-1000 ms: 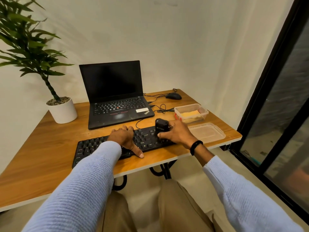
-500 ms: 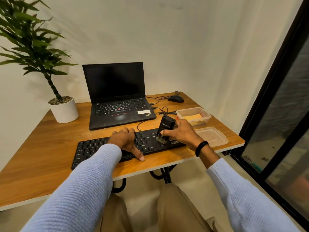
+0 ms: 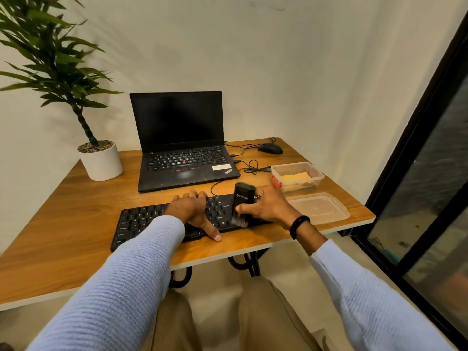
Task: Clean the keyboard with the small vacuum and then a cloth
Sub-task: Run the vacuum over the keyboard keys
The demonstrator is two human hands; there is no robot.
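Note:
A black keyboard point(image 3: 141, 221) lies along the front of the wooden desk point(image 3: 76, 209). My left hand point(image 3: 193, 211) rests flat on its middle, thumb down at the front edge. My right hand point(image 3: 268, 207) grips a small black vacuum point(image 3: 242, 198), held nearly upright with its brush end down on the keys at the keyboard's right part. A yellow cloth point(image 3: 295, 178) lies folded inside an open clear plastic box point(image 3: 319, 174) behind my right hand.
A black laptop point(image 3: 182, 148) stands open behind the keyboard, cables and a black mouse point(image 3: 270, 148) to its right. A potted plant point(image 3: 100, 160) is at the back left. The box's clear lid point(image 3: 319, 207) lies near the right edge. A dark door frame point(image 3: 415, 153) stands right.
My right hand has pulled the vacuum toward me across the right keys, from the keyboard's back edge to its front rows. My left hand has stayed on the keyboard.

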